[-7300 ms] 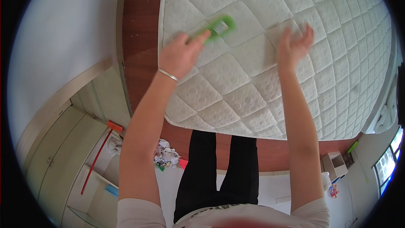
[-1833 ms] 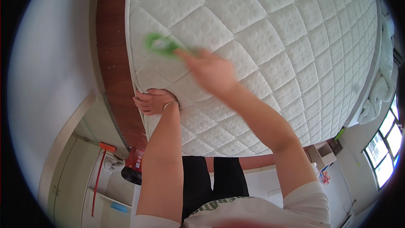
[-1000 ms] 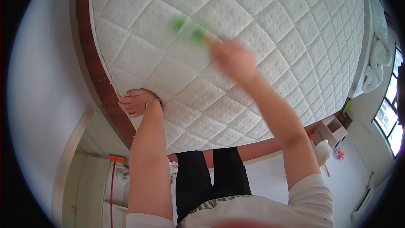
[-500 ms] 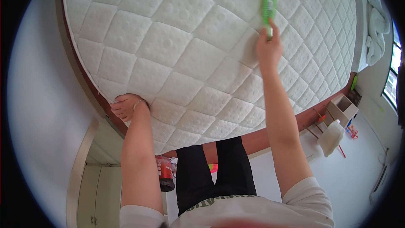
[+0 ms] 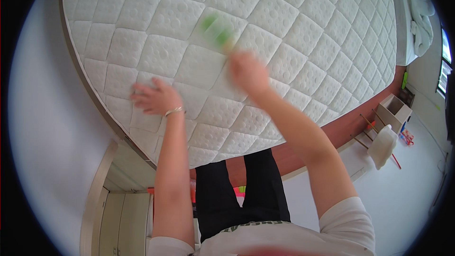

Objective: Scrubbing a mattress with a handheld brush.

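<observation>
A white quilted mattress (image 5: 199, 66) with a diamond stitch pattern spreads out before me. My right hand (image 5: 249, 72) is closed round the handle of a green brush (image 5: 217, 29), which is smeared by motion over the middle of the mattress. Whether the brush head touches the fabric cannot be made out. To the left, my left hand (image 5: 159, 97) lies palm down on the mattress with its fingers spread, holding nothing. A bracelet (image 5: 174, 110) circles that wrist.
A reddish-brown bed frame (image 5: 341, 121) edges the mattress on the near side. At the right stand an upturned-looking stool with a pale seat (image 5: 383, 147) and an open box (image 5: 394, 110). A white wall (image 5: 47, 114) runs along the left, with pale cabinet doors (image 5: 124, 223) below.
My right hand has swung left with the brush, from the upper right to the middle of the mattress. The left hand has moved from the mattress edge inward and opened out flat.
</observation>
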Motion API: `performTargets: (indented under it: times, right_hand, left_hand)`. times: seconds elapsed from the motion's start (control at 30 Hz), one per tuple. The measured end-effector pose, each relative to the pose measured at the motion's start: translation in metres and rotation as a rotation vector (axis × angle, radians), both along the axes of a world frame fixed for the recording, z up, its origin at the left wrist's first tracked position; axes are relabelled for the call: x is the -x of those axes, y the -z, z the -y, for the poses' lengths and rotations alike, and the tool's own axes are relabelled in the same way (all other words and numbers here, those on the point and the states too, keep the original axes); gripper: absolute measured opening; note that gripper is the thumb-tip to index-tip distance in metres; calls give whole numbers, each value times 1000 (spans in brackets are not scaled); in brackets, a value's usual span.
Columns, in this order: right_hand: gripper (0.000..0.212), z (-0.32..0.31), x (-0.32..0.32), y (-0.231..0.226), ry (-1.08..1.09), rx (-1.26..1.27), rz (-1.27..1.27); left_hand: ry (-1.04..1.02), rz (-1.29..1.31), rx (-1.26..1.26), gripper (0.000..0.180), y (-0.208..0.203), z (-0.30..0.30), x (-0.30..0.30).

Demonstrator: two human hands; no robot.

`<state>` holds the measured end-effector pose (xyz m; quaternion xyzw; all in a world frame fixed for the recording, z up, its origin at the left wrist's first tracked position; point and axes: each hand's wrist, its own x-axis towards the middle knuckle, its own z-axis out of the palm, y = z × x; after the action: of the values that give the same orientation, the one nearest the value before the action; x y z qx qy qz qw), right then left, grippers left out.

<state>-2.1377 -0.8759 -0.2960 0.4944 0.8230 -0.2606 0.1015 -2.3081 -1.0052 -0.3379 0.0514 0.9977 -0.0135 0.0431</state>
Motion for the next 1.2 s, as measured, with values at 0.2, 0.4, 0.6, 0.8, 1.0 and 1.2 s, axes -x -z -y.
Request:
performTargets:
  times: [0.2,0.4,0.6,0.8,1.0,1.2]
  right_hand:
    - [30,-66,-86,2,166,-148,47]
    - [32,-16,-71,14,187,-162,-79]
    - [14,-109,-83,-6,120,-179,19]
    - [28,-48,-34,11,-245,-99,6]
    - [36,-165,-15,-5,373,5,-23]
    - [26,-125,22,15,-24,-75,-163]
  left_hand:
    - [61,-80,-17,68,12,-35,-19]
    - [60,-153,-34,67,33,-31,-19]
    - [50,-179,-3,67,44,-34,-22]
    - [44,-173,7,68,49,-32,-22]
    - [65,-266,6,66,57,-30,-19]
    - [41,-192,-5,68,55,-28,-21]
